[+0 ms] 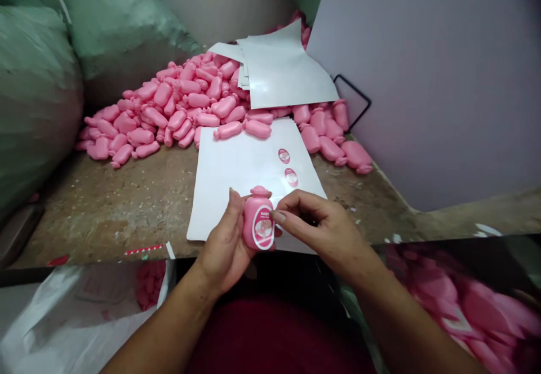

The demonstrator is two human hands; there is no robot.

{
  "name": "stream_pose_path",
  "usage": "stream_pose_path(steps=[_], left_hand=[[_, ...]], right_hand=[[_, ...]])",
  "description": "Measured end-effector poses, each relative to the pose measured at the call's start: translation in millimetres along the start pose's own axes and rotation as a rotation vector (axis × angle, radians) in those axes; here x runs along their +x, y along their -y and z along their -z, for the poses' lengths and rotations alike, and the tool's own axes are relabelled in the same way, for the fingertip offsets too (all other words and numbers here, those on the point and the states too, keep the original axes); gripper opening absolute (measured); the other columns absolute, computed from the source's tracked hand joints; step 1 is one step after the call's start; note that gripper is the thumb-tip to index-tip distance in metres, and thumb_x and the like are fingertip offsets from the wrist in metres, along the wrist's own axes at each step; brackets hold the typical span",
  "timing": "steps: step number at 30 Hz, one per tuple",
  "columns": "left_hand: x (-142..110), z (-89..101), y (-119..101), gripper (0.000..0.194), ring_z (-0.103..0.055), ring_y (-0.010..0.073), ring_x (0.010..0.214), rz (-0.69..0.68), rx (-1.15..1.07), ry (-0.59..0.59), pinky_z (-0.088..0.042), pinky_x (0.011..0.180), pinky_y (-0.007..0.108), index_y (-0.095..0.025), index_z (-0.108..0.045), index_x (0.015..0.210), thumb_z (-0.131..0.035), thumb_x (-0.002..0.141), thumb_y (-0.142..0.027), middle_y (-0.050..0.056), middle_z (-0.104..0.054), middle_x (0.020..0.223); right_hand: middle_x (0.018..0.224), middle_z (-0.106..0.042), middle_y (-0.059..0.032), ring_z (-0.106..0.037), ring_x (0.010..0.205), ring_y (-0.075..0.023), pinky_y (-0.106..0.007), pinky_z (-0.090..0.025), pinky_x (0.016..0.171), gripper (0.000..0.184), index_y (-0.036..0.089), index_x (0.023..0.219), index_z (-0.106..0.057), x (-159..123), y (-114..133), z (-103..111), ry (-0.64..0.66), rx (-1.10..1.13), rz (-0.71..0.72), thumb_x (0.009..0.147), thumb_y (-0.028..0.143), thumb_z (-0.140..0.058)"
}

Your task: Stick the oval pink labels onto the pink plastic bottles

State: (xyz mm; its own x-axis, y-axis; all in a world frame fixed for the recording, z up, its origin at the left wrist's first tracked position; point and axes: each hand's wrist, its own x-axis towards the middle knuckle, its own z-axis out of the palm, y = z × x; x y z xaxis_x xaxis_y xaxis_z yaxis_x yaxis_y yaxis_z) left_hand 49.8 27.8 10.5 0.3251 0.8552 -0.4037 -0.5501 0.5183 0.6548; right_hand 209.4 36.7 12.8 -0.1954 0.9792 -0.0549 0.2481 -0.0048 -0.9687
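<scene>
Plenty of pink sits just below your bench edge: some small stuff in a white plastic bag [84, 329] on the left, and a blurry pink pile [439, 289] on the right.

Right at the front of the bench, your left hand [226, 244] is wrapped around one pink bottle [249, 216], neck pointing away from you and front turned up at you. Good hold imo, since the oval label [262, 230] on it is easy to see. Your right hand [323, 222] has thumb and forefinger drawn in narrow at the label's upper right edge; can't tell if they're pinching it or pressing it. Looks like you're seating that label, so I'd check it runs straight with the neck first, then rub from the middle out so no bubbles get trapped on the curve. Go light with the left or the soft-looking wall might dent and wrinkle it.

Under and past your hands lies the white label sheet [228, 177], with two labels [291, 177] left showing on its right side. At its far end two loose bottles [258, 129] rest on it; I'd mind those so they don't roll.

Farther back there's the big bottle heap [186, 87], more white sheets [291, 70] draped over it, and big green sacks [114, 19] behind on the left.
</scene>
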Motion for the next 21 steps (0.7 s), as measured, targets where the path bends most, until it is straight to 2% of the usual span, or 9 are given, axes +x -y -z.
stream_pose_path(steps=[5,15,21], left_hand=[[-1.8,-0.9,-0.8,0.059,-0.068,0.0201,0.093,-0.009,0.030,0.013,-0.054,0.077,0.030,-0.017,-0.063,0.118,-0.045,0.092,-0.067,0.009,-0.070,0.098],[-3.1,-1.3,-0.7,0.069,-0.068,0.0236,0.096,-0.031,0.158,-0.011,-0.054,0.075,0.033,-0.020,-0.060,0.122,-0.051,0.083,-0.076,0.009,-0.070,0.102],[-2.8,-0.1,2.2,0.061,-0.067,0.0220,0.095,-0.048,0.132,-0.012,-0.054,0.073,0.030,-0.019,-0.060,0.120,-0.052,0.087,-0.070,0.009,-0.069,0.101]], right_hand=[[0.067,-0.064,0.0016,-0.055,0.063,-0.0141,-0.027,-0.041,0.060,0.019,0.022,0.075,-0.066,-0.9,0.6,0.2,-0.003,-0.017,-0.007,0.084,0.039,-0.063],[0.062,-0.063,0.0013,-0.054,0.059,-0.0142,-0.027,-0.041,0.057,0.019,0.021,0.072,-0.066,2.7,-1.4,-2.2,-0.028,0.020,0.009,0.082,0.037,-0.065],[0.062,-0.061,0.0021,-0.053,0.059,-0.0135,-0.026,-0.041,0.057,0.018,0.021,0.072,-0.065,2.6,-2.0,-1.6,-0.016,0.012,0.006,0.083,0.036,-0.065]])
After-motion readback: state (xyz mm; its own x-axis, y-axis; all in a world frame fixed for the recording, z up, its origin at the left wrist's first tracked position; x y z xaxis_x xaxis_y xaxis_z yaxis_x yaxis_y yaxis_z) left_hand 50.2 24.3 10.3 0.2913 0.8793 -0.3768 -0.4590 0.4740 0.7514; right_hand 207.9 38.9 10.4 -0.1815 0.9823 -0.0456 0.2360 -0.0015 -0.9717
